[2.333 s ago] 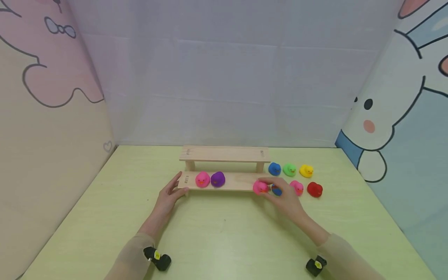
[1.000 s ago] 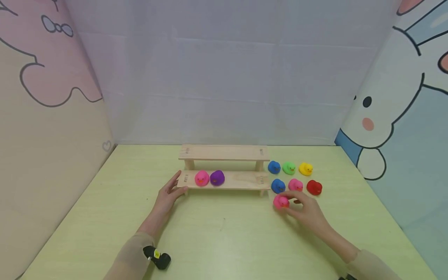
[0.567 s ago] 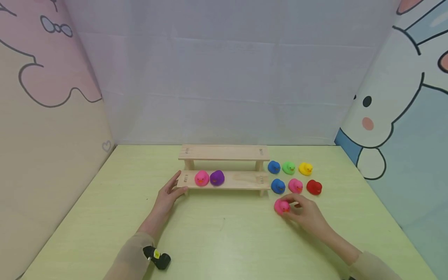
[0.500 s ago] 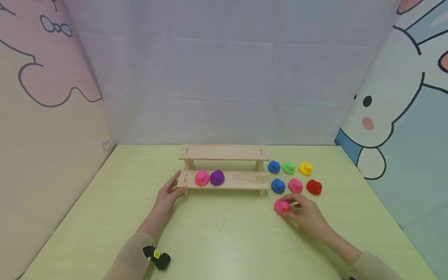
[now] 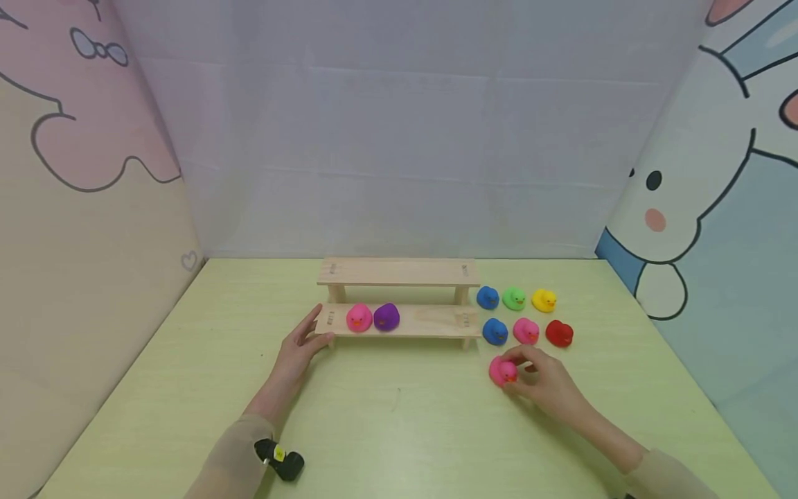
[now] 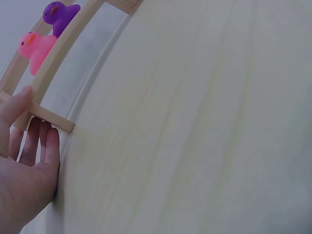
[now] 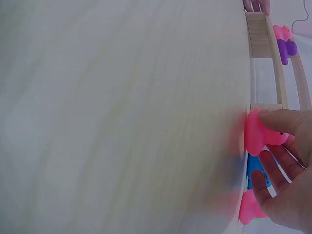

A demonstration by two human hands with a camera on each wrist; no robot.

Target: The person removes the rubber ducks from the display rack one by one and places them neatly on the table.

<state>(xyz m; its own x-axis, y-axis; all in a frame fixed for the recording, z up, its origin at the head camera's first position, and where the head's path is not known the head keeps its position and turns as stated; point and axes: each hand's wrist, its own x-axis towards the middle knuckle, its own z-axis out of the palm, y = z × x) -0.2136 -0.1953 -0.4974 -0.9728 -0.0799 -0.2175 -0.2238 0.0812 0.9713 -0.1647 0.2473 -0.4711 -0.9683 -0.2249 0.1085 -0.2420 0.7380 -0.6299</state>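
Note:
My right hand (image 5: 548, 384) pinches a pink rubber duck (image 5: 502, 371) between thumb and fingers. In the right wrist view that pink duck (image 7: 258, 132) sits at tabletop level under the thumb. At the left end of the lower wooden shelf (image 5: 430, 321), my left hand (image 5: 298, 352) holds on. The left wrist view has its thumb on the board's edge and its fingers beneath, beside the shelf's foot (image 6: 52, 118). Another pink duck (image 5: 359, 317) and a purple duck (image 5: 386, 317) stand side by side on the left half of this lower shelf.
Behind rises a higher wooden shelf (image 5: 399, 272). Right of the shelves stand a blue duck (image 5: 488, 298), green duck (image 5: 514, 299) and yellow duck (image 5: 544, 301). Nearer me are a second blue duck (image 5: 495, 332), pink duck (image 5: 526, 330) and red duck (image 5: 559, 334).
My right hand has carried the pink duck from the lower shelf's right end rightward and toward me, down to the table, then shifted it slightly nearer. The left hand has kept its place.

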